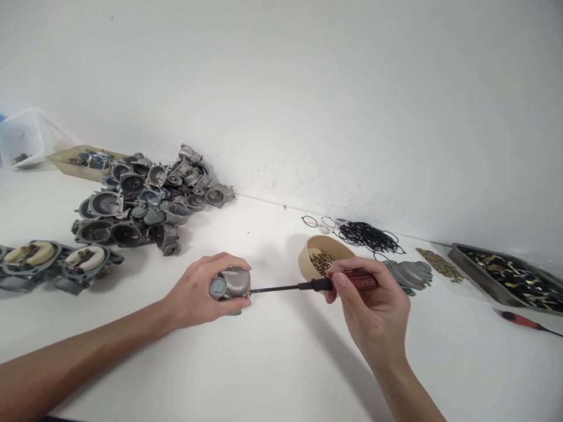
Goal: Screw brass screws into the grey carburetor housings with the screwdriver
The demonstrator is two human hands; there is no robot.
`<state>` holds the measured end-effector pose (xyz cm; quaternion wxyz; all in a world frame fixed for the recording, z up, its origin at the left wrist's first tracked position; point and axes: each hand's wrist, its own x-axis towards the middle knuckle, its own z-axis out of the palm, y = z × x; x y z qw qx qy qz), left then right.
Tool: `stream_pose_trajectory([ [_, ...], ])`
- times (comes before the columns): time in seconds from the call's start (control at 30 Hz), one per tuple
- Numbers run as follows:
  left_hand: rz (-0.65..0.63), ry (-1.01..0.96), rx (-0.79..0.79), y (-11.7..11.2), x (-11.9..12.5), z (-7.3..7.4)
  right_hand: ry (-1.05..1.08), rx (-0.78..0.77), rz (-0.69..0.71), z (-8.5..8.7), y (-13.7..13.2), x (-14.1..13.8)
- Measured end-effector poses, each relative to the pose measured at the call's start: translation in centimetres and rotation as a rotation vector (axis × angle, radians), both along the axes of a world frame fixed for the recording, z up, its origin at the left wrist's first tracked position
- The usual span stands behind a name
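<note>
My left hand (211,287) grips a grey metal carburetor float bowl (237,282) from its left side, thumb and fingers on opposite edges. A round plug shows on the bowl's left end. My right hand (373,293) is closed around the red handle of a screwdriver (281,288). Its dark shaft points left, nearly level, and the tip meets a small brass-coloured screw (248,291) at the bowl's right edge. What lies beneath the bowl is mostly hidden by my left hand.
Grey carburetor bodies (145,202) are heaped at left, with float assemblies (83,261) nearer me. Behind my right hand stand a tan bowl of brass screws (308,264), black rubber rings (367,236) and grey covers (411,274). Farther right are a metal tray (461,264) and a second screwdriver (523,320).
</note>
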<state>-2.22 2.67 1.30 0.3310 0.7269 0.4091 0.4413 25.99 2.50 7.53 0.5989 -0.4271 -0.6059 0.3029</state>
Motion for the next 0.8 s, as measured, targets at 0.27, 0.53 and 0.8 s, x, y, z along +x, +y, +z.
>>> stream_pose_trajectory([
  [0.27,0.062,0.039,0.015,-0.11,0.36,0.14,0.000,0.011,-0.002,-0.08,0.07,0.07],
  [0.53,0.061,0.040,0.006,-0.15,0.37,0.27,-0.002,0.004,0.003,-0.13,0.07,0.13],
  [0.8,0.077,0.012,0.006,-0.17,0.49,-0.28,-0.021,0.008,0.034,-0.16,0.27,0.26],
])
